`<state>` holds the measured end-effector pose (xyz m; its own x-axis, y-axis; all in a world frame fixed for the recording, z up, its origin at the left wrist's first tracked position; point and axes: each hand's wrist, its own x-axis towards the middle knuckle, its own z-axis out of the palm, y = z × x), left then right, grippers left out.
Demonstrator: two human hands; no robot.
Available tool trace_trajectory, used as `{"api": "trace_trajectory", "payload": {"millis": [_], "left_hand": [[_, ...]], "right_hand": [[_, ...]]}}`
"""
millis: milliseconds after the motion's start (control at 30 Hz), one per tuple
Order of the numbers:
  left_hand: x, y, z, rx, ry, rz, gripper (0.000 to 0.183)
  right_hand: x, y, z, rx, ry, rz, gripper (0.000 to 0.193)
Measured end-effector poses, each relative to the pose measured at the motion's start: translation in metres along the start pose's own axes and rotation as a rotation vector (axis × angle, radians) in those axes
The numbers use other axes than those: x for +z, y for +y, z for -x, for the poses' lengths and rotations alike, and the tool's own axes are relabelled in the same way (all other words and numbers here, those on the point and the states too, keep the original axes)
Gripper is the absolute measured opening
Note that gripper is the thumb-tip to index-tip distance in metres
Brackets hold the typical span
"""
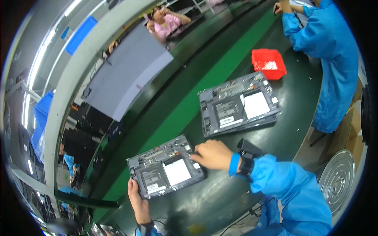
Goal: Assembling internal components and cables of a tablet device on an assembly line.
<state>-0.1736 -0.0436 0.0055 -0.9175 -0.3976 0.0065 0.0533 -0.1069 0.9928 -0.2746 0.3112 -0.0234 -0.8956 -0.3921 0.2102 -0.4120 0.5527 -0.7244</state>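
Observation:
An opened laptop base [151, 171] lies in front of me on the dark green work surface, its circuit board, black battery and a white rectangular panel exposed. My left hand [138, 200] grips its near-left edge, thumb on top. Over its right edge, by the circuit board, is my right hand [214, 154], with thumb and forefinger drawn together. Whatever those fingertips may hold is too small to make out. A blue band and a black strap circle the right wrist.
Beyond my right hand sits a stack of similar laptop bases [233, 103]. Behind it stands a red bin [258, 58] with small white pieces. A black object [247, 147] rests near my right wrist. A co-worker's blue sleeve [311, 39] is at the far right. A bright green strip [220, 78] crosses the surface.

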Motion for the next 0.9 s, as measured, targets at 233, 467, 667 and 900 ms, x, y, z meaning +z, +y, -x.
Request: {"api": "trace_trajectory", "payload": {"millis": [233,467,667,900], "left_hand": [[-0.067,-0.056,-0.268,-0.103,-0.132,-0.122,0.038],[0.164,-0.052,-0.23,0.39,-0.283,-0.614,0.029],[0.316,-0.064,-0.102,-0.162,-0.814,-0.196,0.057],[0.293,-0.059,-0.087,-0.353,-0.636,0.004,0.052]], "right_hand": [[-0.036,-0.026,0.011,-0.113,0.204,0.019,0.031],[-0.161,0.04,0.09,0.254,0.896,-0.213,0.027],[-0.175,0.17,0.102,0.506,0.803,-0.164,0.04],[-0.134,0.163,0.06,0.479,0.612,-0.366,0.043]]}}
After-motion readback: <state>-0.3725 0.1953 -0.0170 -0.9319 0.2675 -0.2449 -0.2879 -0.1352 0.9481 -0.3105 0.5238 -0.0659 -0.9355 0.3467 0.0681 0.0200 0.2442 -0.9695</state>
